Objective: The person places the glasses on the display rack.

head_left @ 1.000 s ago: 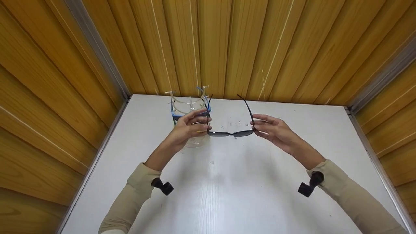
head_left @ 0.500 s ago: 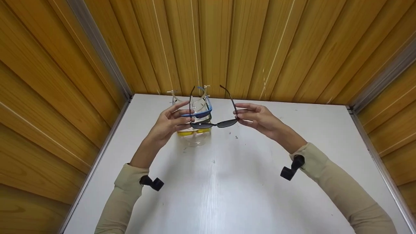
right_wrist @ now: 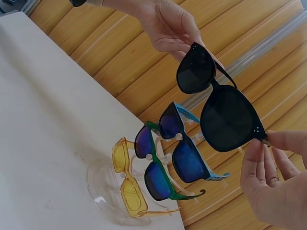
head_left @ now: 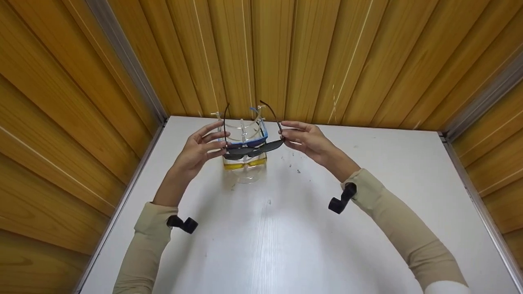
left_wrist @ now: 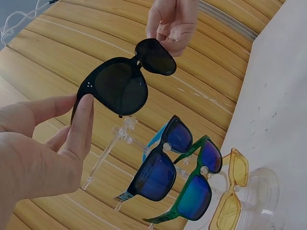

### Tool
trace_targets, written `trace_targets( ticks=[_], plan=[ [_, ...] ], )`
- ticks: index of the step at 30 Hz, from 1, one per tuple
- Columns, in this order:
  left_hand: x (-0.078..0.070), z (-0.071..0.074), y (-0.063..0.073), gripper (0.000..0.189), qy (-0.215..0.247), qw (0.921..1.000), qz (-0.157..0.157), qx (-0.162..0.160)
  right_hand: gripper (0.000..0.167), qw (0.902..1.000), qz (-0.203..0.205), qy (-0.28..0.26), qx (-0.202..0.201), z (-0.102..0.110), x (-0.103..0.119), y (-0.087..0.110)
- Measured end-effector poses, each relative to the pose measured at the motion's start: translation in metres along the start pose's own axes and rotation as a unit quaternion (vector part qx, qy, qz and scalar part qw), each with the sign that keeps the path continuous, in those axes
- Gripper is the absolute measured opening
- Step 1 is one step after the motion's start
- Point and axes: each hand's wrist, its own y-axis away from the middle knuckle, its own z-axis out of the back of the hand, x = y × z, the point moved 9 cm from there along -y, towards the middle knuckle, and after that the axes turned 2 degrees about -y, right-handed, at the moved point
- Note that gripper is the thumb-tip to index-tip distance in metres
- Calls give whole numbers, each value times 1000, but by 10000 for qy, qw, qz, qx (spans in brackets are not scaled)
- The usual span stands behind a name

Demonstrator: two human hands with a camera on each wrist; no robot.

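Observation:
Both hands hold a pair of black sunglasses (right_wrist: 229, 117) with dark lenses and the temples unfolded. My left hand (head_left: 196, 149) pinches one side near the hinge, thumb and fingers at the frame corner. The opposite corner is pinched by my right hand (head_left: 308, 141). Directly behind and below is a clear display stand (left_wrist: 102, 160). Sunglasses hang on it in tiers: yellow ones (left_wrist: 224, 212) lowest, green-framed ones (left_wrist: 194, 197) in the middle, blue-and-black ones (left_wrist: 156, 175) above. The black pair is over the blue-and-black pair, near the stand's upper bar, and overlaps the stand in the head view.
The stand's round clear base (right_wrist: 98, 189) rests on a white table (head_left: 294, 228), close to its back edge. Wood-patterned panels (head_left: 269, 61) rise behind and at both sides. Small dark specks (head_left: 298, 171) lie on the table right of the stand.
Both hands have carried the black sunglasses left and away from the body, from beside the stand to in front of its upper part. The grip at both corners stays.

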Motion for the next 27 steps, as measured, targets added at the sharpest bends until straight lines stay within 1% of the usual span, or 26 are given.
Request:
trace_targets(
  ticks=[5,9,13,17,20,23,27],
  plan=[
    [4,10,-1,63,30,9999,87,-100,35,9998,-98,-94,-144,-5,-9,-9],
    [5,18,-2,62,53,9996,164,-236,38,9998,-100,14,-179,-10,-11,-15],
    [1,21,-5,61,164,9992,183,-312,41,9996,-142,102,-222,-14,-11,-22],
    [-5,23,-8,58,104,9991,155,-372,41,9993,-215,59,-288,-15,-12,-29],
    [-7,26,-11,56,99,9989,185,-424,39,9991,-215,9,-378,-15,-11,-34],
    [-5,30,-13,53,242,9979,286,-527,38,9988,-221,-90,-421,-17,-10,-38],
    [-2,34,-19,51,481,9956,394,-702,40,9992,-144,-135,-354,-19,-5,-44]
  ],
)
